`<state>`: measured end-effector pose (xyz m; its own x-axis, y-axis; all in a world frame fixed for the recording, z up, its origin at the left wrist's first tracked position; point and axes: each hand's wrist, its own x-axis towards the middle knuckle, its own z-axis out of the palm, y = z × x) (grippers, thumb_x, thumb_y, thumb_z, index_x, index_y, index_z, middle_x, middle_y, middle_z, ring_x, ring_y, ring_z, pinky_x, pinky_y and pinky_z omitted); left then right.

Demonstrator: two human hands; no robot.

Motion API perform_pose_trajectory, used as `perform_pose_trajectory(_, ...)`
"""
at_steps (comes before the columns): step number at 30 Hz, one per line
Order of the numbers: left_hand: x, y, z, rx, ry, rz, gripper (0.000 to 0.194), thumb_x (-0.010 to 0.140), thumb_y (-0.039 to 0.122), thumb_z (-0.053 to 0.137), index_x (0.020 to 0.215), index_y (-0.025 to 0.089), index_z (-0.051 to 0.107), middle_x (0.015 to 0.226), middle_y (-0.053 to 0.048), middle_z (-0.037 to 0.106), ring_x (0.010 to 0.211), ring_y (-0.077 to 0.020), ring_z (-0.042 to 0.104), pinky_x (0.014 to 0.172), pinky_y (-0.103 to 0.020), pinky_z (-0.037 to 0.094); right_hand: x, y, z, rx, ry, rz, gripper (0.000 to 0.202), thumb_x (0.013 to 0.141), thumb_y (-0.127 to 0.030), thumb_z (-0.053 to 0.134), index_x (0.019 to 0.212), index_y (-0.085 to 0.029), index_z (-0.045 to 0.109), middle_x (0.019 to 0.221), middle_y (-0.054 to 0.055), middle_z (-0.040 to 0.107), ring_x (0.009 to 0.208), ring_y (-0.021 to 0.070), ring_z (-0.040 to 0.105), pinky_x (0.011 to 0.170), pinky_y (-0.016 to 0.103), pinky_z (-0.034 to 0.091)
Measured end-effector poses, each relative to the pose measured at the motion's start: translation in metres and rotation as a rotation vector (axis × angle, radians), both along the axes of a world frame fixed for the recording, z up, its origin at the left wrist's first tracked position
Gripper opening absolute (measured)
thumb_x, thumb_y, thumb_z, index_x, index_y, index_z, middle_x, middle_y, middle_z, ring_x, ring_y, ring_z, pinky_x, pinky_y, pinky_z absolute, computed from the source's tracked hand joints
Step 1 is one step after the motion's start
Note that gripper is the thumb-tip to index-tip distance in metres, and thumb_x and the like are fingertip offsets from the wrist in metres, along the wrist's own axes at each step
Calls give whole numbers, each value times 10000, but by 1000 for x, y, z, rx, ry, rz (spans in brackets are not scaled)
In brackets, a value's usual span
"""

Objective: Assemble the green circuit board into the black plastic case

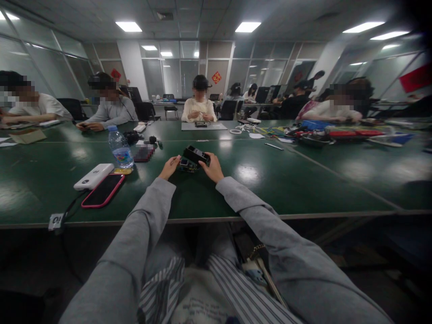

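In the middle of the view, above the green table [286, 180], my right hand [213, 168] grips the right end of a black rectangular casing [193, 153], which is tilted. Directly below the casing is a small electronic circuit board [189, 167] with a bluish part on it. My left hand [169, 167] has its fingers pinched at the board's left edge, close to the casing. The casing partly covers the board, so I cannot tell whether the two are joined.
Left of my hands stand a water bottle [120, 146], a white power bank [94, 176] and a pink-edged phone [104, 191]. A pen [274, 146] lies farther right, near coloured cables [266, 131]. Across the table a person [199, 108] sits behind a grey mat [204, 127].
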<state>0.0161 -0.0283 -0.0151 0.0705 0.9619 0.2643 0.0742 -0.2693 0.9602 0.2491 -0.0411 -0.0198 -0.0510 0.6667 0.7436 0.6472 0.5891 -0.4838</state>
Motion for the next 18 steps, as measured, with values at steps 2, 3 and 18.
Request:
perform_pose_trajectory(2, 0, 2, -2, 7, 3, -1, 632, 751, 647, 539, 1103, 126, 598, 1073, -128, 654, 1023, -228, 600, 940, -375, 429, 3, 1, 1, 25, 19, -60, 473, 831, -426, 587, 1196, -150, 471, 1114, 136, 552, 1009, 260, 507, 893, 424, 448)
perform_pose_trajectory(3, -1, 4, -4, 14, 5, 1, 623, 749, 637, 550, 1098, 123, 599, 1066, -128, 654, 1022, -224, 600, 948, -377, 425, 4, 2, 1, 32, 23, -88, 472, 828, -420, 588, 1194, -145, 469, 1121, 140, 550, 1017, 263, 502, 900, 428, 443)
perform_pose_trajectory(18, -5, 12, -16, 75, 9, -176, 665, 557, 278, 820, 1132, 114, 530, 1067, -133, 656, 978, -204, 628, 969, -440, 441, 13, 4, -6, -251, -139, -368, 430, 756, -300, 654, 1111, -125, 487, 1078, 157, 535, 1042, 297, 472, 892, 450, 420)
